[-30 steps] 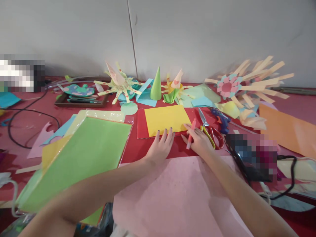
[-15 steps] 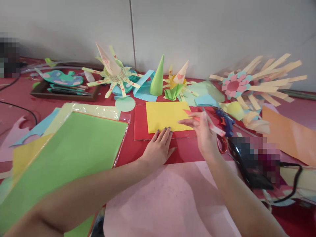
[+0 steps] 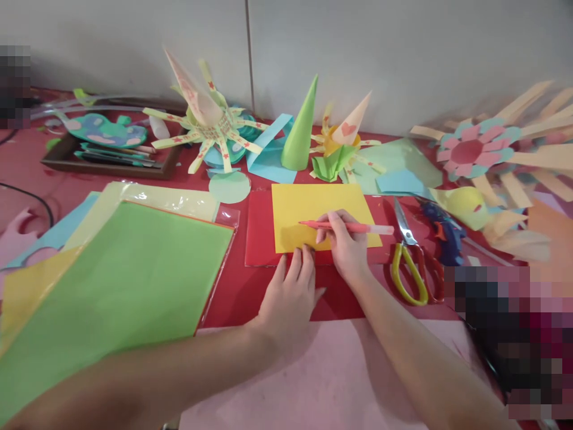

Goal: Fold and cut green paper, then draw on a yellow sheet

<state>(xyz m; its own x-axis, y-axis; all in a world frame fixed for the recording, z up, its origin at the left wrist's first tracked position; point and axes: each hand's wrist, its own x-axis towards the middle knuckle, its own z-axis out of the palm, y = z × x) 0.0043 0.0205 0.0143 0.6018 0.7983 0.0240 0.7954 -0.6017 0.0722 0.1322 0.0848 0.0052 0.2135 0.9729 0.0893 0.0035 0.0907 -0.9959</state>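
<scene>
A yellow sheet of paper (image 3: pixel 313 206) lies over a red sheet (image 3: pixel 259 233) on the red table. My left hand (image 3: pixel 290 292) rests with its fingers spread, the tips at the yellow sheet's lower edge. In my right hand (image 3: pixel 347 248) is a red felt-tip pen (image 3: pixel 358 227), held like a writing tool and nearly level. Its tip points left over the middle of the yellow sheet; whether it touches the paper I cannot tell. No mark shows on the yellow sheet.
Scissors (image 3: pixel 409 260) with one yellow and one red handle lie right of the sheets. Packed green paper (image 3: pixel 134 280) covers the left side. A green paper cone (image 3: pixel 299 134) and other paper crafts stand behind, beside a brown tray (image 3: pixel 105 166). Pink paper (image 3: pixel 322 382) lies in front.
My right hand has moved left and down, bringing the pen over the yellow sheet. The scissors are now in plain view. My left hand stays at the sheet's lower edge. The camera view has shifted.
</scene>
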